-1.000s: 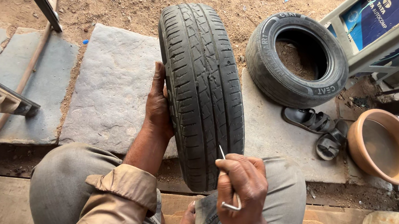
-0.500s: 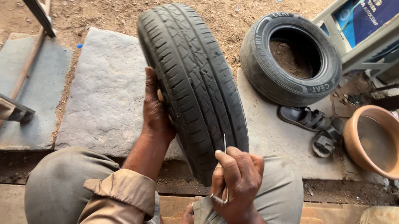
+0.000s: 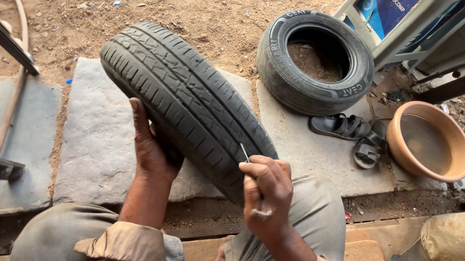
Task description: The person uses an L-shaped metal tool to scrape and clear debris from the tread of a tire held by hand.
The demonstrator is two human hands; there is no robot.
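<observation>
While the tyre (image 3: 188, 103) leans tilted across the person's knees, its tread facing up and its far end pointing toward ten o'clock over the stone slab (image 3: 93, 147), the left hand (image 3: 151, 146) is pressed flat and open against its near side, fingers spread upward along the rubber, gripping nothing, just bracing. Over at four o'clock from the tyre's middle, the right hand (image 3: 266, 196) is curled closed around a thin metal tool (image 3: 245, 153), whose point sticks out from the top of the fist and sits right at the tread edge; whether the tip actually touches the rubber I cannot tell. Up at one o'clock a second tyre (image 3: 314, 63) lies flat on the ground with dirt in its middle. Just beside it, toward three o'clock, a pair of black sandals (image 3: 347, 131) sits next to a brown basin (image 3: 431, 140) holding water.
</observation>
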